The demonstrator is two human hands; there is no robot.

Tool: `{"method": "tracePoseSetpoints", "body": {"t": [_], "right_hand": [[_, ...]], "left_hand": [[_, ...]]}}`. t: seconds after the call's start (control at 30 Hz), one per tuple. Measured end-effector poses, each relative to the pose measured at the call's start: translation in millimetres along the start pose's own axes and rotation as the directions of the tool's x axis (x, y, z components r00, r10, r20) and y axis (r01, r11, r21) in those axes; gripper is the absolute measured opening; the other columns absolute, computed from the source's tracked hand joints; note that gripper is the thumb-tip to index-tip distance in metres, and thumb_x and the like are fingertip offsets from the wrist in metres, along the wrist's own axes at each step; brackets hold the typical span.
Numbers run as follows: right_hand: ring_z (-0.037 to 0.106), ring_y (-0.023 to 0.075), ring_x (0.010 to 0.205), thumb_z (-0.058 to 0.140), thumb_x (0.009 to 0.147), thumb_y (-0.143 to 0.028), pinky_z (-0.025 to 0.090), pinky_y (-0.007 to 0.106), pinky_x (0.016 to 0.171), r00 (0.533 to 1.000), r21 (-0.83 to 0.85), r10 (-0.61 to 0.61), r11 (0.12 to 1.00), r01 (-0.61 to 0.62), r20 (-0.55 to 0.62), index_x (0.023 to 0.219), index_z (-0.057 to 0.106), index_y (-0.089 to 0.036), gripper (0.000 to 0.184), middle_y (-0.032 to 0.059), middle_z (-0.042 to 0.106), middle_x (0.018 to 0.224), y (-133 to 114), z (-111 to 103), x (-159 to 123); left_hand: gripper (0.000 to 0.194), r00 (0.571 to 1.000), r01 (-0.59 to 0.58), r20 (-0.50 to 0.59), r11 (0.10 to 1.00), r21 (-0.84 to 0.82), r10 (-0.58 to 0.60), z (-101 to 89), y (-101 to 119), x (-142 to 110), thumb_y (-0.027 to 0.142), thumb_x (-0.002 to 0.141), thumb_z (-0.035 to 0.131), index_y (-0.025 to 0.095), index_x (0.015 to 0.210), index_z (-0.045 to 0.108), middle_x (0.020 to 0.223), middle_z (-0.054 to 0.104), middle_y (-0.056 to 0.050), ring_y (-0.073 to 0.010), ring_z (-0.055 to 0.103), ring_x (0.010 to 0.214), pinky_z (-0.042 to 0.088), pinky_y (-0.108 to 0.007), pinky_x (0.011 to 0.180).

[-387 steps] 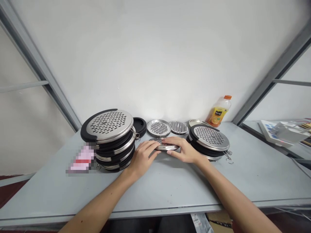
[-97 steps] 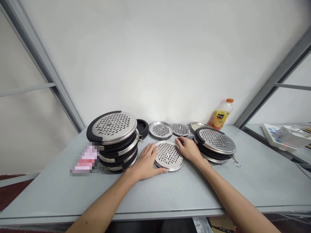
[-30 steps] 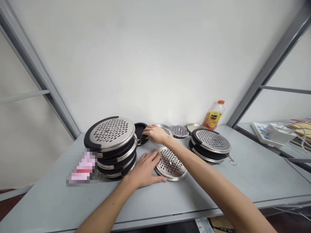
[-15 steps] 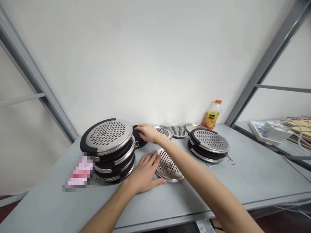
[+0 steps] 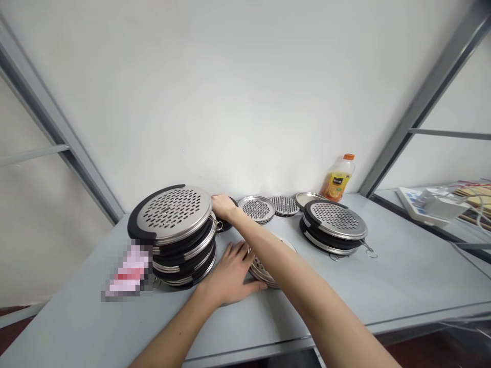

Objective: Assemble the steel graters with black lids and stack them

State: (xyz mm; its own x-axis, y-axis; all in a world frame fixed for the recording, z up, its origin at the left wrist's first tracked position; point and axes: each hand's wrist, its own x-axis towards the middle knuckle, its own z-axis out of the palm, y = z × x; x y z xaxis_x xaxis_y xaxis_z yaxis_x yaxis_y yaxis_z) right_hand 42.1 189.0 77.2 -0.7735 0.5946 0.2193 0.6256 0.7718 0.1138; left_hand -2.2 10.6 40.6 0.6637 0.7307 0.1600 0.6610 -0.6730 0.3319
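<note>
Left hand's [image 5: 232, 273] fanned out, touching a holed disc [image 5: 261, 271]; right hand's [image 5: 224, 207] at a black disc [image 5: 226, 224], can't tell its grip. Bottle [image 5: 339, 178] farther right, label unreadable; table edge's [image 5: 422, 317] nearer.

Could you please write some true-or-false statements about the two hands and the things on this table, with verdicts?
1. The left hand touches the near perforated disc. True.
2. The right hand is closer to the wall than the left hand. True.
3. The bottle stands behind the right stack. True.
4. Both stacks are equally tall. False: the left stack is taller.
5. The right hand is on the right stack. False: it is at a black piece beside the left stack.
</note>
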Motion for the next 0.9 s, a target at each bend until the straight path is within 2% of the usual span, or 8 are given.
{"method": "tracePoseSetpoints", "body": {"t": [0.1,0.27,0.47,0.6,0.7,0.77,0.83,0.9], "right_hand": [[0.065,0.0238,0.102,0.043,0.093,-0.011,0.051,0.033,0.080,0.999,-0.022,0.006,1.000,-0.008,-0.054,0.107,0.065,-0.016,0.026,0.0137,0.068,0.113,7.6,-5.2,-6.1],[0.062,0.0205,0.108,0.041,0.093,-0.008,0.052,0.031,0.083,0.989,-0.058,-0.003,0.998,-0.006,-0.150,0.123,0.057,-0.018,0.035,0.0092,0.054,0.136,27.5,-16.9,-27.6],[0.061,0.0238,0.111,0.042,0.092,-0.009,0.054,0.036,0.086,0.951,-0.083,0.089,0.990,-0.118,-0.296,0.128,0.055,-0.017,0.039,0.0062,0.051,0.139,59.9,-27.0,-72.0],[0.060,0.0238,0.113,0.041,0.092,-0.008,0.053,0.038,0.089,0.888,-0.003,0.186,0.979,-0.206,-0.420,0.127,0.056,-0.017,0.040,0.0086,0.053,0.137,71.7,-33.1,-110.8],[0.060,0.0231,0.115,0.041,0.092,-0.010,0.052,0.038,0.094,0.810,0.105,0.268,0.962,-0.251,-0.521,0.125,0.059,-0.018,0.038,0.0081,0.055,0.135,67.2,-39.0,-142.0],[0.060,0.0230,0.114,0.042,0.093,-0.014,0.051,0.037,0.097,0.757,0.202,0.318,0.948,-0.247,-0.571,0.125,0.060,-0.019,0.037,0.0076,0.057,0.132,60.5,-41.5,-162.1],[0.061,0.0226,0.114,0.045,0.092,-0.016,0.050,0.038,0.098,0.724,0.310,0.357,0.929,-0.205,-0.591,0.123,0.061,-0.021,0.036,0.0061,0.060,0.130,53.7,-40.7,-180.4],[0.061,0.0220,0.113,0.047,0.091,-0.017,0.050,0.039,0.100,0.718,0.405,0.374,0.904,-0.139,-0.588,0.121,0.063,-0.022,0.035,0.0054,0.063,0.125,48.6,-35.8,-195.6]], "left_hand": [[0.071,1.000,-0.017,-0.017,1.000,0.000,0.017,3.6,-3.7,0.0,0.054,0.083,0.060,0.025,0.141,0.032,0.146,0.038,-0.012,-0.0337,0.034,0.133,0.025,-0.054,0.108],[0.084,1.000,0.004,0.027,0.999,0.042,-0.005,12.5,-12.1,-0.3,0.064,0.085,0.051,0.019,0.148,0.019,0.155,0.019,-0.015,-0.0333,0.022,0.141,0.019,-0.051,0.112],[0.085,0.998,0.010,0.058,0.999,0.031,-0.011,15.2,-15.7,-1.7,0.064,0.087,0.047,0.023,0.150,0.009,0.157,0.008,-0.012,-0.0300,0.014,0.143,0.015,-0.049,0.114],[0.087,0.999,0.038,0.030,0.999,0.009,-0.039,13.6,-14.0,-1.7,0.063,0.084,0.052,0.023,0.150,0.012,0.157,0.008,-0.012,-0.0331,0.016,0.143,0.020,-0.051,0.113],[0.076,0.989,-0.015,-0.146,1.000,-0.007,0.014,8.2,-7.7,-0.5,0.053,0.086,0.056,0.023,0.147,0.022,0.154,0.023,-0.013,-0.0319,0.029,0.139,0.032,-0.048,0.109],[0.056,0.923,-0.158,-0.353,0.987,0.018,0.154,4.6,-1.7,0.6,0.037,0.091,0.053,0.024,0.141,0.034,0.144,0.042,-0.011,-0.0267,0.043,0.130,0.039,-0.044,0.105],[0.045,0.791,-0.259,-0.545,0.959,0.116,0.279,3.4,3.8,1.9,0.025,0.091,0.051,0.024,0.135,0.042,0.132,0.053,-0.010,-0.0250,0.050,0.123,0.044,-0.043,0.101],[0.048,0.684,-0.221,-0.654,0.946,0.236,0.323,5.2,7.5,3.2,0.019,0.090,0.052,0.024,0.136,0.041,0.133,0.052,-0.012,-0.0279,0.049,0.125,0.045,-0.046,0.100]]}}
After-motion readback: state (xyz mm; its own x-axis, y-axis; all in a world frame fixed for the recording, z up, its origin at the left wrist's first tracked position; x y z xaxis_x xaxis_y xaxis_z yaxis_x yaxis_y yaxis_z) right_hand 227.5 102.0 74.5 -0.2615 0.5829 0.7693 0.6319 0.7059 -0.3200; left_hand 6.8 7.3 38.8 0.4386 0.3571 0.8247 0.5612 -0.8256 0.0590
